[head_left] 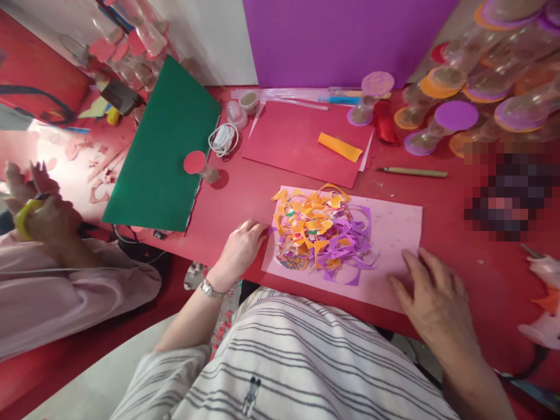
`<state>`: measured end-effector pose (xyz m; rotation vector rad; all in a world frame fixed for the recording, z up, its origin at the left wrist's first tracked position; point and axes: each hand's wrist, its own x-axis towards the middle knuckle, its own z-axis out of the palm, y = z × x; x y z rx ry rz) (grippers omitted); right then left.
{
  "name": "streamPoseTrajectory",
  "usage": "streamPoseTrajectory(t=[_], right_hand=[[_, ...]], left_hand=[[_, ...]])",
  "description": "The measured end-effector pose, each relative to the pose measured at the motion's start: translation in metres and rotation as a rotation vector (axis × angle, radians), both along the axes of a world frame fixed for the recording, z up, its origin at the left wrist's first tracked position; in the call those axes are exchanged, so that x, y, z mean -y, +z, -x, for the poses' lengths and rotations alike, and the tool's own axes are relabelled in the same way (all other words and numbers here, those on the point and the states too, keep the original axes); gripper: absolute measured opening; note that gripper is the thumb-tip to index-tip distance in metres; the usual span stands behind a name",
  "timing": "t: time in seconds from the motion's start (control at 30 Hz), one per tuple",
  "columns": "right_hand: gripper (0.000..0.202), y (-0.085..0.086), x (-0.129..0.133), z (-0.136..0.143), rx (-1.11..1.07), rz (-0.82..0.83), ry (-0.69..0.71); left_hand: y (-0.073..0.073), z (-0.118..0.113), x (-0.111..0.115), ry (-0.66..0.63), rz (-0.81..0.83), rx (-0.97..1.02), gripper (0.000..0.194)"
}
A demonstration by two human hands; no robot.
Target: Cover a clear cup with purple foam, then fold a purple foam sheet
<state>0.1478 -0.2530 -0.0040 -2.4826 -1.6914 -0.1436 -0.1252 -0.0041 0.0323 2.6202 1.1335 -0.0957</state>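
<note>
A pink sheet of paper lies on the red table before me, bearing a heap of orange and purple paper scraps. At the sheet's left edge, my left hand has its fingers bent and pressed together on the border; the thumb is mostly hidden. My right hand rests with spread fingers over the right edge, thumb and fingertips on the paper. A few green and white bits show among the scraps.
Red cardboard sheets with an orange paper roll lie behind. A wooden-handled craft knife is to their right. Sand timers crowd the back right. A green board stands left; beyond it, another person's hands hold yellow-handled scissors.
</note>
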Motion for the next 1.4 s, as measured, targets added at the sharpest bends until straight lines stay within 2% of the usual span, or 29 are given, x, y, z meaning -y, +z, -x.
streamPoseTrajectory(t=[0.13, 0.3, 0.37, 0.53, 0.67, 0.8, 0.93, 1.07, 1.2, 1.4], right_hand=[[0.048, 0.001, -0.001, 0.001, 0.007, -0.002, -0.013], [0.048, -0.001, 0.001, 0.002, -0.007, 0.001, -0.026], [0.048, -0.001, 0.001, 0.002, -0.005, 0.001, -0.02], [0.046, -0.001, 0.0, 0.001, 0.021, -0.016, -0.012], [0.048, -0.001, -0.001, 0.001, 0.012, -0.006, -0.016], [0.05, -0.002, -0.001, 0.0, 0.007, -0.016, -0.018], [0.045, -0.002, -0.002, -0.001, 0.033, -0.016, -0.011], [0.042, -0.001, -0.002, -0.002, 0.075, -0.027, 0.01], [0.04, -0.002, -0.002, -0.001, 0.063, -0.027, 0.004], [0.043, -0.003, -0.003, -0.001, 0.05, -0.034, 0.007]], left_hand=[[-0.004, -0.002, 0.013, -0.004, 0.012, 0.013, 0.025], [-0.003, -0.002, 0.021, -0.128, 0.012, 0.057, 0.025], [-0.002, -0.003, 0.016, -0.126, 0.004, 0.064, 0.024], [-0.003, -0.013, -0.016, 0.004, -0.058, 0.095, 0.03], [-0.018, -0.03, -0.03, -0.107, -0.017, 0.126, 0.049], [-0.032, -0.038, -0.02, -0.237, 0.061, 0.14, 0.055], [-0.032, -0.04, -0.01, -0.291, 0.077, 0.167, 0.061], [-0.027, -0.038, -0.018, -0.233, 0.005, 0.183, 0.06], [-0.032, -0.03, -0.035, -0.107, -0.072, 0.165, 0.055], [-0.042, -0.026, -0.03, -0.172, -0.006, 0.173, 0.053]])
